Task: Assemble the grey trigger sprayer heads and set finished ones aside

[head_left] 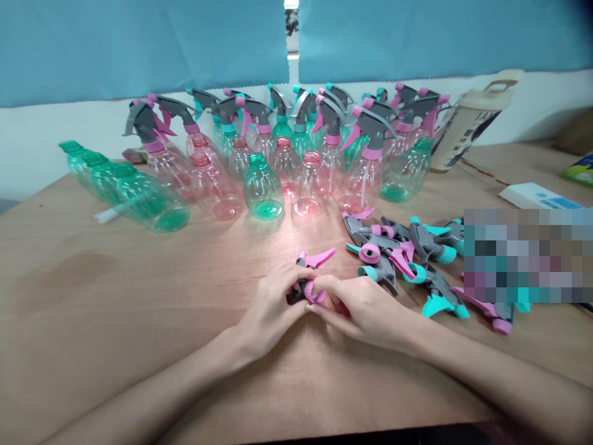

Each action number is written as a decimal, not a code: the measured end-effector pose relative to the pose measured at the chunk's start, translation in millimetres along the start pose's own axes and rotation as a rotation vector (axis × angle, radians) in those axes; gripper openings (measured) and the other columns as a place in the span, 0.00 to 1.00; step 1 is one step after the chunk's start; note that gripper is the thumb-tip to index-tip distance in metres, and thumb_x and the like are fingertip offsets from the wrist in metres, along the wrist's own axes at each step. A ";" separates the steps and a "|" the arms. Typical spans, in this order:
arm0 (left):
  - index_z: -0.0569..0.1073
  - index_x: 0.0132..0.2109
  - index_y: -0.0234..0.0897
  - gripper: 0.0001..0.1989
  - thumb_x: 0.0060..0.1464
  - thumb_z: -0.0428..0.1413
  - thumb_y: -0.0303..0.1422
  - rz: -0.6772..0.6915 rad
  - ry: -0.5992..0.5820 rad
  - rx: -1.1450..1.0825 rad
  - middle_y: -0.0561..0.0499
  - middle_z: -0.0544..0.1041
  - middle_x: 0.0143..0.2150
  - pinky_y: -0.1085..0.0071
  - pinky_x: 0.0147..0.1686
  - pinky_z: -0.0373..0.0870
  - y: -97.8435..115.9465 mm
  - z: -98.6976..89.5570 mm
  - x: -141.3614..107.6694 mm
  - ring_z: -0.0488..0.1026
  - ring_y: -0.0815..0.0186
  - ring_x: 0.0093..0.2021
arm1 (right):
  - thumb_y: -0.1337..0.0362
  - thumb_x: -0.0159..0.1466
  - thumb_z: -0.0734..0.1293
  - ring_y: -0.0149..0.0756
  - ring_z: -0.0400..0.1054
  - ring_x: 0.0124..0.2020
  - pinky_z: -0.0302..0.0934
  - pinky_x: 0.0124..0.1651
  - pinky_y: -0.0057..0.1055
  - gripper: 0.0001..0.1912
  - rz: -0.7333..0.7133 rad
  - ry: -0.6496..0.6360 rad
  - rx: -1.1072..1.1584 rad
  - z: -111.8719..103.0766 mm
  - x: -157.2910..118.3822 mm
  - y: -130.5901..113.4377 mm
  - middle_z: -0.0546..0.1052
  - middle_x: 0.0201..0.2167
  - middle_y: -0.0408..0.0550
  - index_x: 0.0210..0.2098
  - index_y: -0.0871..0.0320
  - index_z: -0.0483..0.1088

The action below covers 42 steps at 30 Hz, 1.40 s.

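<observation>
Above the near middle of the table, my left hand is closed round the grey body of a trigger spray head with a pink trigger and pink collar. The fingers of my right hand pinch that pink collar from the other side. Part of the spray head is hidden behind my fingers. To the right lies a pile of loose grey spray heads with pink or turquoise parts. Beyond my hands stand open bottles, among them a green bottle and a pink bottle.
Behind the open bottles are several bottles topped with spray heads. Green bottles appear at the left. A cream tumbler with a handle stands at the back right, near a white box. The wooden table's near edge runs below my arms.
</observation>
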<state>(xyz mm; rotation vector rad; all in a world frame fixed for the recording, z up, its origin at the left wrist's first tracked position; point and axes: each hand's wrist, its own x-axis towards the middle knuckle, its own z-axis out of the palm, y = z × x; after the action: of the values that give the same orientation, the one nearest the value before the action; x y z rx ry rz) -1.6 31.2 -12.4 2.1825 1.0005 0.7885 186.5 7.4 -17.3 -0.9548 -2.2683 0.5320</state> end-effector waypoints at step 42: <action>0.72 0.43 0.40 0.13 0.50 0.61 0.25 -0.098 -0.004 -0.042 0.58 0.70 0.30 0.76 0.30 0.60 1.7 2.9 0.1 0.62 0.72 0.27 | 0.71 0.68 0.56 0.27 0.58 0.26 0.56 0.28 0.23 0.09 -0.010 0.141 0.009 -1.1 1.3 -3.5 0.64 0.26 0.42 0.31 0.58 0.62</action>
<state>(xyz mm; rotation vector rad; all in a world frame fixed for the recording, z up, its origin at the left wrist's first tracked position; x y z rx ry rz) 1.3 29.6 -13.0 2.0814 1.0711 0.7531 184.8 6.1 -14.0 -0.9465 -2.1420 0.4551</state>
